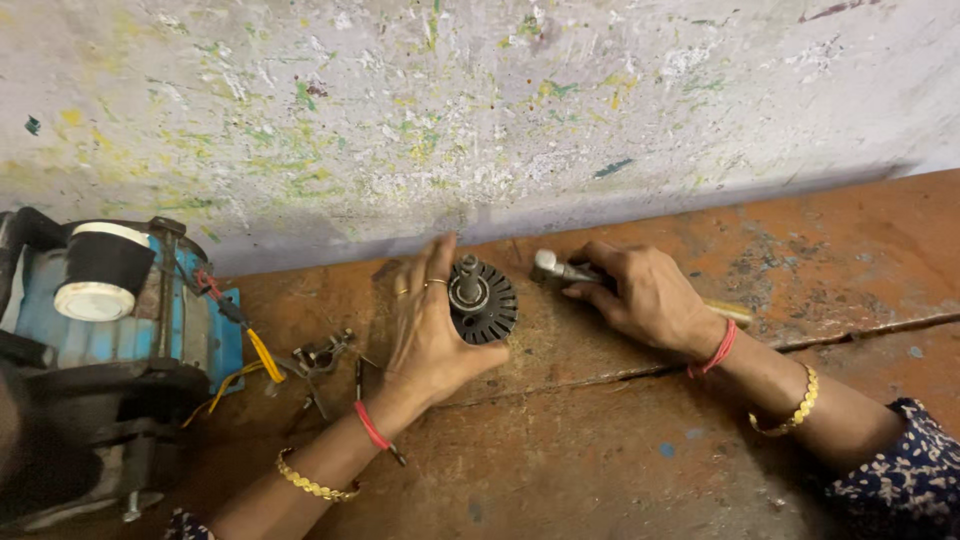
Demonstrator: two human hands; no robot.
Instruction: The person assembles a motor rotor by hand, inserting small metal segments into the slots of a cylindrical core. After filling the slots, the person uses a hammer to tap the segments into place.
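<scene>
Rotor [482,300] dark, slotted, shaft up, clasped by left hand [430,330]; right hand [645,295] grip closed on hammer [560,270].

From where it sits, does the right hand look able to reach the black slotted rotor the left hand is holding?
Probably yes. The right hand, gripping a hammer, lies just beside the rotor with only bare bench between them; the left hand covers the rotor's far side only.

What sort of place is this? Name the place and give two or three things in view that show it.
Probably a small repair workshop for electric motors. The left hand holds a dark motor rotor on a worn, stained workbench, the right hand grips a metal tool, and a partly dismantled blue motor with loose wires sits nearby.
</scene>
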